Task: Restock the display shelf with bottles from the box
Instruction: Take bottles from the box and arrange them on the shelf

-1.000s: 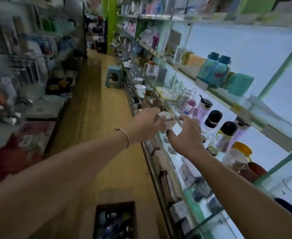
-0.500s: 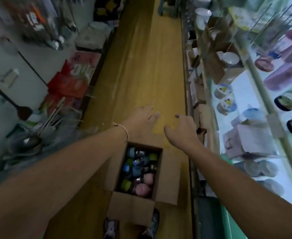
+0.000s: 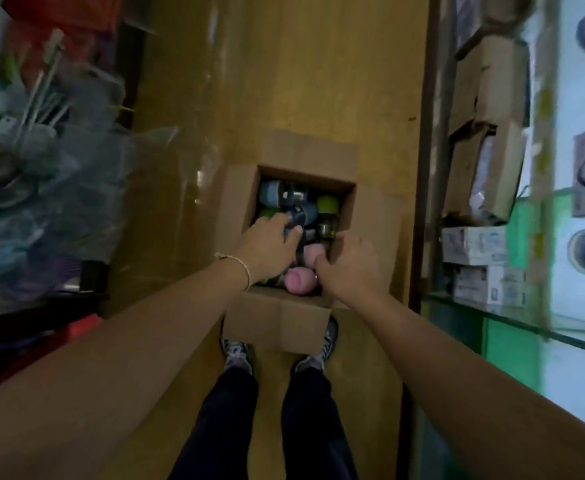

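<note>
An open cardboard box (image 3: 280,320) stands on the yellow floor just in front of my shoes. It holds several bottles: blue ones (image 3: 273,195) at the far side, a green-capped one (image 3: 327,204) and pink ones (image 3: 298,278) at the near side. My left hand (image 3: 267,244) reaches into the box with its fingers spread over a dark blue bottle, holding nothing. My right hand (image 3: 350,268) sits at the box's right wall, thumb toward the pink bottles, fingers curled down out of sight. The glass display shelf (image 3: 561,327) runs along the right.
Brown cartons (image 3: 488,133) and white boxes (image 3: 474,247) fill the low shelves on the right. Plastic-wrapped goods (image 3: 42,161) crowd the left side of the aisle. The yellow floor (image 3: 284,64) stretches beyond the box. My shoes (image 3: 237,355) touch the box's near flap.
My view swung down from the shelf to the floor. Both hands dropped from the shelf to the box, the left one going inside among the bottles.
</note>
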The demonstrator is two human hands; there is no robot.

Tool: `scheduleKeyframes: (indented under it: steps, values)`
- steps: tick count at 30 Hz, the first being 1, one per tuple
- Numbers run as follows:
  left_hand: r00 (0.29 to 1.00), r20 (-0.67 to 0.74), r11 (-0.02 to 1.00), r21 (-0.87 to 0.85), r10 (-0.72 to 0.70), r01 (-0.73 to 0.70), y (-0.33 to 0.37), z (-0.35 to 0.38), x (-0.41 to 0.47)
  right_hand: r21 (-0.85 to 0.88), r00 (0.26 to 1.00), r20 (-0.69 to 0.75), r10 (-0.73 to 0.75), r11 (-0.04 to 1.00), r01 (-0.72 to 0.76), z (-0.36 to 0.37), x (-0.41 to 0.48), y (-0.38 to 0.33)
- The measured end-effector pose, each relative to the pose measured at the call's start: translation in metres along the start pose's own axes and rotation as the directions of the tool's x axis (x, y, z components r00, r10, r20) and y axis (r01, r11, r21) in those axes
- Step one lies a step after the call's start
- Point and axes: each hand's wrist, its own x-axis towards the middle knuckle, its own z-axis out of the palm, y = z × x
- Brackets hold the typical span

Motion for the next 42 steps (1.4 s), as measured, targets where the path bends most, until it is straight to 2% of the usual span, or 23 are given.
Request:
scheduleKeyframes:
  steps: [2, 5, 11, 17, 20, 23, 25, 27, 31, 33, 35, 38, 40, 42]
  values:
    - [1.0, 0.022, 1.0, 0.017, -0.019, 0.018, -0.024, 0.027, 0.018, 0.016, 0.999, 0.053, -0.005, 1.0, 0.005, 0.032, 0.015, 0.016]
    - [0.995, 0.082, 0.998, 0.04, -0.048, 0.045, -0.053, 0.067, 0.043, 0.093, 0.997, 0.065, 0.039, 0.995, -0.045, 0.08, 0.039, 0.038]
    - [0.984, 0.158, 0.996, 0.047, -0.077, 0.071, -0.097, 0.148, 0.104, 0.136, 0.982, 0.14, 0.126, 0.98, -0.146, 0.161, 0.095, 0.077]
    - [0.966, 0.197, 0.985, 0.066, -0.171, 0.161, -0.13, 0.215, 0.162, 0.178, 0.935, 0.24, 0.263, 0.935, -0.308, 0.223, 0.144, 0.115]
    - [0.943, 0.2, 0.964, 0.066, -0.266, 0.258, -0.143, 0.239, 0.188, 0.29, 0.866, 0.304, 0.397, 0.828, -0.481, 0.245, 0.166, 0.126]
    - [0.922, 0.211, 0.946, 0.045, -0.324, 0.322, -0.155, 0.258, 0.21, 0.396, 0.753, 0.381, 0.536, 0.642, -0.657, 0.265, 0.187, 0.138]
    - [0.908, 0.226, 0.934, 0.029, -0.353, 0.356, -0.159, 0.27, 0.217, 0.525, 0.699, 0.481, 0.529, 0.465, -0.713, 0.274, 0.198, 0.147]
    - [0.894, 0.267, 0.922, -0.043, -0.36, 0.384, -0.158, 0.281, 0.22, 0.611, 0.704, 0.525, 0.479, 0.364, -0.703, 0.28, 0.205, 0.151]
    - [0.872, 0.283, 0.862, -0.209, -0.399, 0.462, -0.169, 0.31, 0.233, 0.684, 0.701, 0.498, 0.509, 0.266, -0.679, 0.301, 0.219, 0.151]
    - [0.848, 0.346, 0.861, -0.175, -0.401, 0.478, -0.163, 0.308, 0.232, 0.677, 0.7, 0.504, 0.506, 0.272, -0.684, 0.306, 0.224, 0.153]
    - [0.841, 0.347, 0.851, -0.179, -0.416, 0.494, -0.162, 0.305, 0.233, 0.671, 0.706, 0.534, 0.465, 0.275, -0.689, 0.305, 0.227, 0.157]
    - [0.845, 0.337, 0.833, -0.233, -0.415, 0.502, -0.168, 0.311, 0.236, 0.672, 0.682, 0.567, 0.463, 0.22, -0.708, 0.306, 0.23, 0.161]
    - [0.841, 0.323, 0.793, -0.307, -0.433, 0.526, -0.167, 0.309, 0.232, 0.645, 0.648, 0.578, 0.496, 0.208, -0.735, 0.306, 0.231, 0.158]
    - [0.833, 0.324, 0.761, -0.349, -0.449, 0.546, -0.163, 0.303, 0.228, 0.644, 0.637, 0.612, 0.469, 0.172, -0.745, 0.302, 0.227, 0.155]
